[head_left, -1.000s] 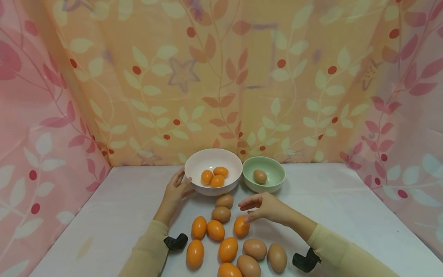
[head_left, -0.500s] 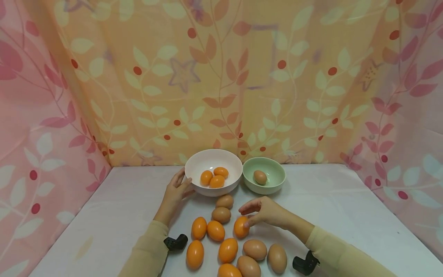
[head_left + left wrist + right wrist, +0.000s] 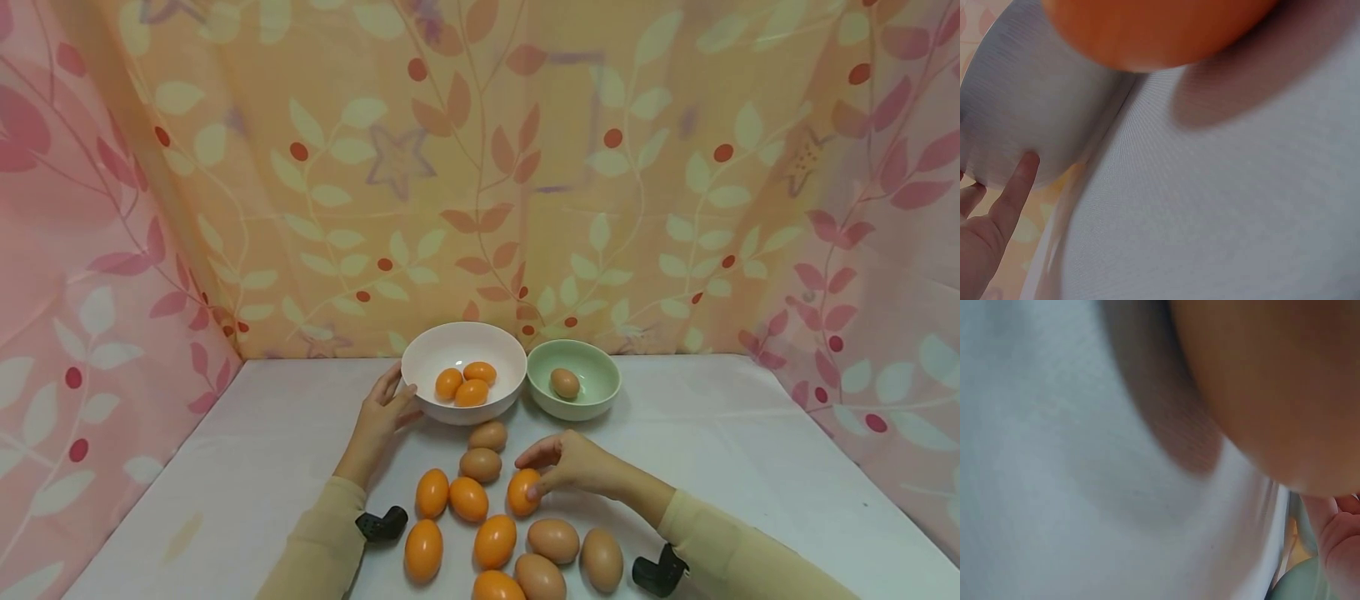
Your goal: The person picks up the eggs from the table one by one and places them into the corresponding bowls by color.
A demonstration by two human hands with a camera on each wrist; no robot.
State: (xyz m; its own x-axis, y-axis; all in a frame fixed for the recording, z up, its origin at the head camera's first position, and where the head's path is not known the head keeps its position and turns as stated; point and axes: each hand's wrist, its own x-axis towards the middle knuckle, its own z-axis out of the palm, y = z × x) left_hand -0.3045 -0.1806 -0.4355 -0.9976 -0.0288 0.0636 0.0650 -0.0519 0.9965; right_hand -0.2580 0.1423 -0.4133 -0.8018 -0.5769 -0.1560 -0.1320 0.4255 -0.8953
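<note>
My left hand [image 3: 378, 421] rests against the left outer side of the white bowl [image 3: 412, 350], which holds 3 orange eggs [image 3: 472, 392]. In the left wrist view a straight finger [image 3: 1017, 187] touches the bowl wall. My right hand [image 3: 585, 467] pinches an orange egg [image 3: 519, 492] on the table, thumb on its near right side, fingertips curled over its far end; their contact is partly hidden. Several more orange eggs [image 3: 423, 550] and brown eggs [image 3: 553, 541] lie around it. A green bowl [image 3: 603, 379] with one brown egg [image 3: 565, 383] stands beside the white bowl.
Two brown eggs [image 3: 481, 465] lie in a line just in front of the white bowl. A white cloth [image 3: 247, 467] covers the table. Patterned curtains [image 3: 465, 167] close off the back and both sides. Black wrist devices [image 3: 382, 525] sit by each sleeve.
My right hand has come down a little toward me and its fingers have closed in on the orange egg. The left hand and both bowls stay where they were.
</note>
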